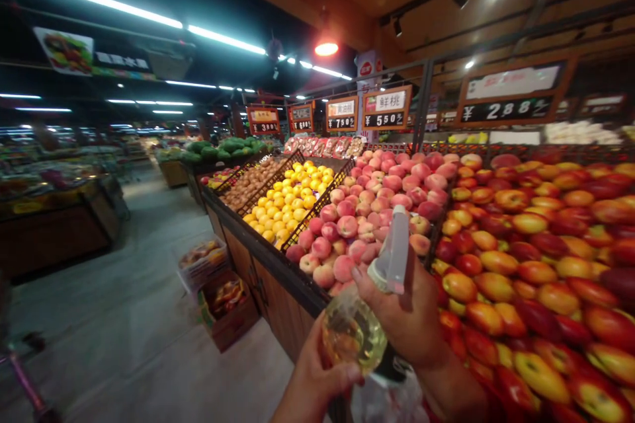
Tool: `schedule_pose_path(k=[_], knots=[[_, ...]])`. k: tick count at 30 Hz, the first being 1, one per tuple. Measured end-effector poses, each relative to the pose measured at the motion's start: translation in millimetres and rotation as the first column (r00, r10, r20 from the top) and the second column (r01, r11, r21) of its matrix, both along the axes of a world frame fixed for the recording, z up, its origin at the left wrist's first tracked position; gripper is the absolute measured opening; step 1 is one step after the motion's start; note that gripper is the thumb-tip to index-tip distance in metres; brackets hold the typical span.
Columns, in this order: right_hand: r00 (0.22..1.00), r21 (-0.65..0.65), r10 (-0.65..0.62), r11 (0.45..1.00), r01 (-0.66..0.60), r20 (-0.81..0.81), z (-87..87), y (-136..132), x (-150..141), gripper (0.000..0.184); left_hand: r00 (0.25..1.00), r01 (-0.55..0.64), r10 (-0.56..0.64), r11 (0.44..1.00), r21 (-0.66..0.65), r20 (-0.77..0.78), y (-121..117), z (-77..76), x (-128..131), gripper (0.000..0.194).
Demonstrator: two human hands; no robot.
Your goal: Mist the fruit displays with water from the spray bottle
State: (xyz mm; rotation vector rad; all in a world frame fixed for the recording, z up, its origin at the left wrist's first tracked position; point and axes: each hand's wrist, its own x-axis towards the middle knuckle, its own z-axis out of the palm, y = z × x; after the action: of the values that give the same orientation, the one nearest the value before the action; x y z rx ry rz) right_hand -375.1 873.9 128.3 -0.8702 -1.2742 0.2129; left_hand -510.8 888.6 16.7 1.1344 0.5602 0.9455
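Note:
A clear spray bottle (364, 334) with yellowish liquid is tilted in front of me, its grey-white trigger head (397, 248) pointing up and to the right. The fingers of my left hand (317, 370) are wrapped round the base of the bottle. Around its neck, just below the trigger head, my right hand (414, 317) is closed. Pink peaches (347, 227) lie piled just beyond both hands. Red and yellow nectarines (526, 291) fill the display beside my right forearm. Part of a clear plastic bag (391, 400) shows under my right wrist.
Yellow peaches (290, 201) and brown fruit (253, 182) sit in sloped crates along the wooden stand (278, 304). A cardboard box (229, 310) and a plastic crate (203, 261) rest on the floor at left. Price signs (387, 109) stand behind the fruit. Another stand (54, 225) is across the aisle.

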Motion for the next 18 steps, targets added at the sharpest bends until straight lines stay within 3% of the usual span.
schedule_pose_path(k=[7,18], knots=[[0.978,-0.094,-0.209,0.974,0.208,-0.008,-0.6,19,20,0.033,0.994,0.101,-0.098,0.994,-0.049,0.047,17,16.7,19,0.093],[0.908,-0.19,-0.418,0.891,0.413,0.015,-5.4,31,17,0.052,0.964,0.242,-0.244,0.97,-0.036,-0.105,40,6.6,11,0.067]])
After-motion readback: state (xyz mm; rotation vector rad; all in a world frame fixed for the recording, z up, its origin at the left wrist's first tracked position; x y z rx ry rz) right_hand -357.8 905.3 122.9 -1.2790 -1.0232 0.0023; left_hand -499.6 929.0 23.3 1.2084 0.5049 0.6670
